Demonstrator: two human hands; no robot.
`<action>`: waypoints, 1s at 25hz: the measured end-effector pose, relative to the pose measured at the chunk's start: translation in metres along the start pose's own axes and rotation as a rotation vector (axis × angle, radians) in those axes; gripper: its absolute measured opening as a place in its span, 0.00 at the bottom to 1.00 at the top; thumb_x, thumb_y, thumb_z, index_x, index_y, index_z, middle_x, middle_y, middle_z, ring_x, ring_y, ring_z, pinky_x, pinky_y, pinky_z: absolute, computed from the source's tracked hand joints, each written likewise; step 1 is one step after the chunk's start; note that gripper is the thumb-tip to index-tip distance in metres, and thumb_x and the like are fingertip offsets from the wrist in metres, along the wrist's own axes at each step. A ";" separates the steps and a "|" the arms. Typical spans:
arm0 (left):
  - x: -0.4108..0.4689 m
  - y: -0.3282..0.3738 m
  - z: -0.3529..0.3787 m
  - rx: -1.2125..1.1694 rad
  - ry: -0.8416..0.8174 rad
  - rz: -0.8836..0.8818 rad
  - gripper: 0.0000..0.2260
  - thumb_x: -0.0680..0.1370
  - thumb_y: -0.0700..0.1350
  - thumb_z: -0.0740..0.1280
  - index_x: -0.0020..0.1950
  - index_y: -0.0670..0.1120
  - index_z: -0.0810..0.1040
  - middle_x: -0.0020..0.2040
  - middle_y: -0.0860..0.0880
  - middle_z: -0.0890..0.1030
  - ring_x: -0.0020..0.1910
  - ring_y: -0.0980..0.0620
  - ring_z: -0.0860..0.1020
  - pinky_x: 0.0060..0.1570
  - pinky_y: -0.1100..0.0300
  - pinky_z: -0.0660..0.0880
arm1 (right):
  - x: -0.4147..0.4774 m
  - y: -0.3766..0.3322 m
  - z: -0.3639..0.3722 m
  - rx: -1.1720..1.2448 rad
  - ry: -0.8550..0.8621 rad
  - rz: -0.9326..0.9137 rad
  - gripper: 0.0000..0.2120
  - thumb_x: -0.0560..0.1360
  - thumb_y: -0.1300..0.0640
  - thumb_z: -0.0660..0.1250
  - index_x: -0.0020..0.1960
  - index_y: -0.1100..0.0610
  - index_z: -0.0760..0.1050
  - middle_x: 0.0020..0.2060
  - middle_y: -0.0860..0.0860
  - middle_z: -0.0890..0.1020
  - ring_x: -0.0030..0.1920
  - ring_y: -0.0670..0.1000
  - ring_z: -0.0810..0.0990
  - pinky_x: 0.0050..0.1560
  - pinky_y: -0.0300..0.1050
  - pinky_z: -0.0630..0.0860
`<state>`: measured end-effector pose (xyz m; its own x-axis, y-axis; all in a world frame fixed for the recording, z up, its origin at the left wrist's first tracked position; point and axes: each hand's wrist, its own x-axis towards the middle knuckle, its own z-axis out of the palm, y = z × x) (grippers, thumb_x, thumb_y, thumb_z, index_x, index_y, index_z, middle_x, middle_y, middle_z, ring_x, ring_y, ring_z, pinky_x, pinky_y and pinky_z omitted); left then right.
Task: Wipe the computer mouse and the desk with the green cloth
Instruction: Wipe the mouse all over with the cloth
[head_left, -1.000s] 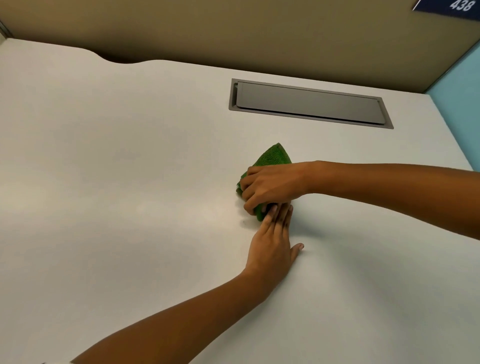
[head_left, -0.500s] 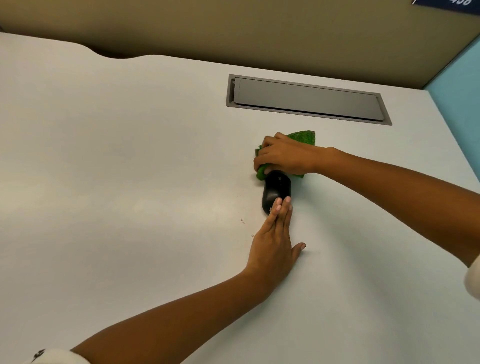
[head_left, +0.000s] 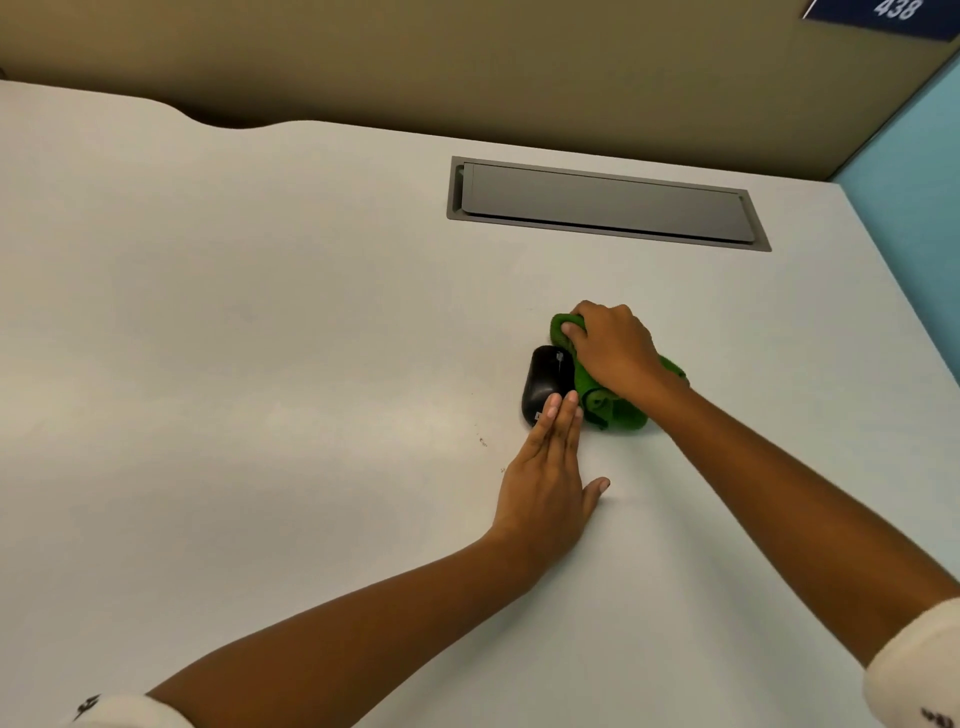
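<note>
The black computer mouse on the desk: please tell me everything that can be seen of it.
The black computer mouse is a smooth, oval, glossy plastic body with a small scroll wheel near its far end. It lies flat on the pale grey desk, pointing away from the person. The fingertips of the flat left hand rest on its near end. The bunched green cloth, pressed down by the right hand, lies against its right side. No cable is visible.
</note>
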<state>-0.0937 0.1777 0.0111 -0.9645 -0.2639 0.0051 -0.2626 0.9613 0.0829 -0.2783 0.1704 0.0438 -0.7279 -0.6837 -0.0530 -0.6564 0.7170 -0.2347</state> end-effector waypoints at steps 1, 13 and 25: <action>0.000 0.000 0.000 0.016 -0.003 0.001 0.34 0.82 0.61 0.40 0.74 0.36 0.33 0.77 0.40 0.35 0.74 0.44 0.30 0.68 0.51 0.25 | -0.006 -0.001 0.002 0.012 0.030 0.071 0.14 0.80 0.51 0.57 0.53 0.61 0.74 0.47 0.60 0.81 0.41 0.57 0.77 0.40 0.48 0.72; 0.009 -0.039 -0.030 -0.489 0.267 0.002 0.23 0.81 0.44 0.54 0.76 0.40 0.62 0.68 0.41 0.76 0.68 0.47 0.74 0.77 0.55 0.43 | -0.092 0.031 -0.009 0.452 0.092 0.315 0.10 0.77 0.48 0.64 0.55 0.51 0.74 0.47 0.55 0.80 0.41 0.50 0.75 0.33 0.36 0.67; 0.085 -0.098 -0.027 -0.778 -0.094 0.093 0.13 0.80 0.46 0.65 0.64 0.51 0.79 0.68 0.50 0.76 0.69 0.53 0.72 0.75 0.45 0.46 | -0.128 -0.037 0.046 -0.094 0.561 -0.482 0.05 0.74 0.58 0.70 0.49 0.55 0.82 0.44 0.51 0.85 0.42 0.53 0.81 0.40 0.46 0.77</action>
<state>-0.1493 0.0584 0.0303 -0.9889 -0.1442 -0.0352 -0.1202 0.6388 0.7599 -0.1516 0.2256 0.0147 -0.3306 -0.7710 0.5443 -0.9243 0.3810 -0.0218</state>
